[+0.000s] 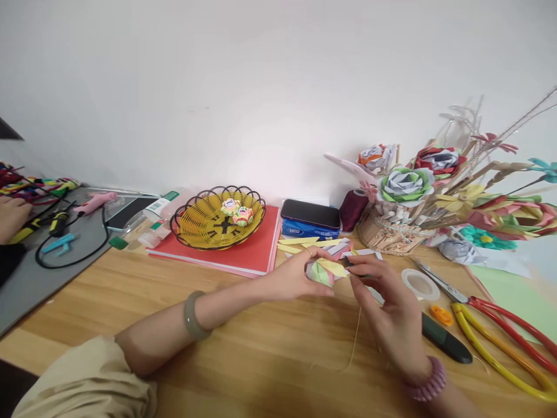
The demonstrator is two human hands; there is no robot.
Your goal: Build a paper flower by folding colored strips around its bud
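- Ten o'clock from the paper ball (321, 275): one basket (202, 223), two flowers (243, 216) inside.
- Four o'clock: one pair of scissors (469, 301).
- Left hand (293, 276) grips the ball; right hand (391, 302) curls nearby, its hold I can't tell.

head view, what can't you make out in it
All in the head view:
- Underside of the paper ball: hidden by the left hand.
- What the dark item at the right hand is: mostly covered by its fingers.
- Another person's hand: cut off by the left edge.
- Lettering on the blue packet: too small and blurred.
- Red handle of the scissors: cut off by the right edge.
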